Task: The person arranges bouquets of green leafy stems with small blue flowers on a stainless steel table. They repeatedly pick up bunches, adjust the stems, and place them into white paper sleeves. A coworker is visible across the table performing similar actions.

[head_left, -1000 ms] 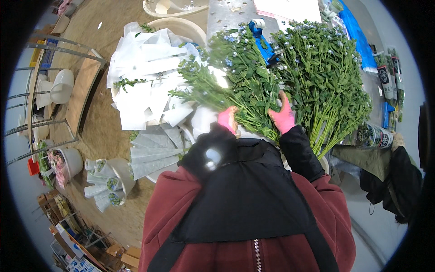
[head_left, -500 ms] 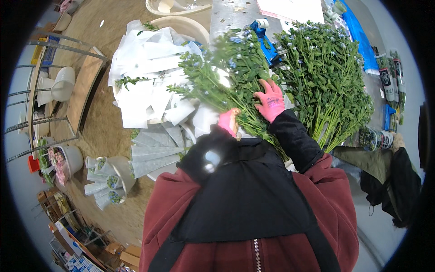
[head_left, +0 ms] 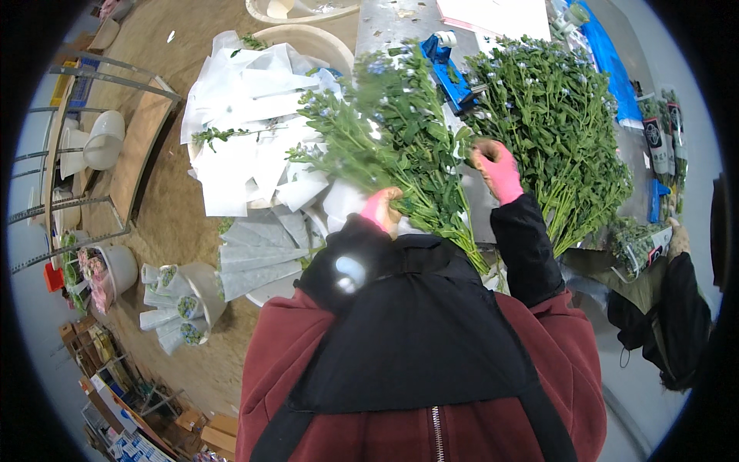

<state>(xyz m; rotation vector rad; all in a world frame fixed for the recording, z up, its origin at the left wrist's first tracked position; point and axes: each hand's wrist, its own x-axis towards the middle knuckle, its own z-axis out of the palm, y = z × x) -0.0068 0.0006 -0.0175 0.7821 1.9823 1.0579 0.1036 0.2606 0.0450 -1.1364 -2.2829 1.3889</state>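
Greenery [head_left: 423, 150] dotted with small pale-blue flowers lies in a loose bunch on the near side of the blue tape dispenser [head_left: 456, 88], its leafy tops spreading left of the dispenser, partly blurred, and its stem ends pointing toward your body. Your left hand [head_left: 382, 209], in a pink glove, grips the bunch low on its left edge, left of the dispenser and closer to you. Your right hand [head_left: 496, 169], gloved alike, is at the bunch's right edge, just nearer you than the dispenser; its thumb and fingers curl together, but I cannot tell whether they pinch anything.

Right of the dispenser, a larger pile of similar stems [head_left: 550, 115] rests on the grey metal table [head_left: 385, 27]. Left of the dispenser spread white paper sheets [head_left: 246, 123] with a leafy sprig [head_left: 223, 136] on top. Left of it and nearer you, pale paper wraps [head_left: 265, 250] fan out; farther left stands a bucket [head_left: 214, 289] of wrapped bouquets [head_left: 171, 319]. Well right of the dispenser you have a blue sheet [head_left: 612, 58].
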